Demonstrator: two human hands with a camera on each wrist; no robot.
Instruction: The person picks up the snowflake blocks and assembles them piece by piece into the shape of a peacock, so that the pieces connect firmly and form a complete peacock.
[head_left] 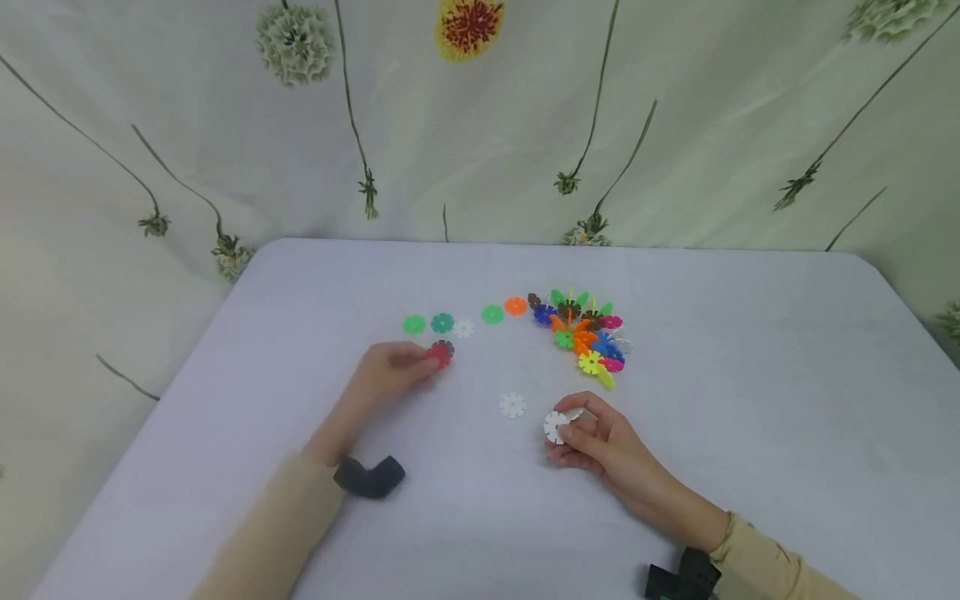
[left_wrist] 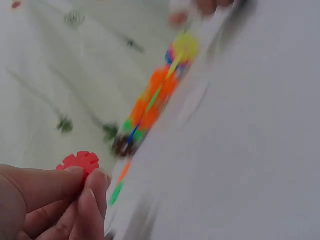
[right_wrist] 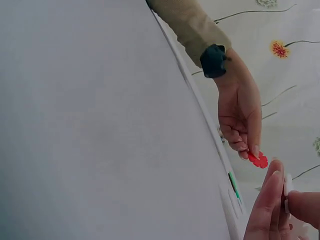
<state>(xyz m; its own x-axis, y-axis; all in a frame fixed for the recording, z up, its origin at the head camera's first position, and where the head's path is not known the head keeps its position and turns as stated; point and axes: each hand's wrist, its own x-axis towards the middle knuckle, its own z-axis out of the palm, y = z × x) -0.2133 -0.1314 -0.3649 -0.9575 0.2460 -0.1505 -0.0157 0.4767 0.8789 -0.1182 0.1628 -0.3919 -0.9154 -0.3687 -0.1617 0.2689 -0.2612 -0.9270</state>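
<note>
My left hand (head_left: pixel 393 371) pinches a red notched plastic disc (head_left: pixel 438 355) between thumb and fingertips, and its toothed rim shows above the thumb in the left wrist view. A dark disc (head_left: pixel 448 344) lies partly hidden behind the red one in the head view. With thumb and curled fingers my right hand (head_left: pixel 603 437) holds a white notched disc (head_left: pixel 555 427), and a second white piece (head_left: pixel 576 413) sticks out beside it. A loose white disc (head_left: pixel 513 406) lies flat on the table between the hands.
Beyond the right hand stands a cluster (head_left: pixel 581 333) of joined multicoloured discs. Left of it lie single discs: an orange (head_left: pixel 515 306), a light green (head_left: pixel 492 314), a white (head_left: pixel 464 329), a teal (head_left: pixel 442 323) and another green (head_left: pixel 414 324). A flowered cloth (head_left: pixel 480 142) hangs behind the table (head_left: pixel 750 375).
</note>
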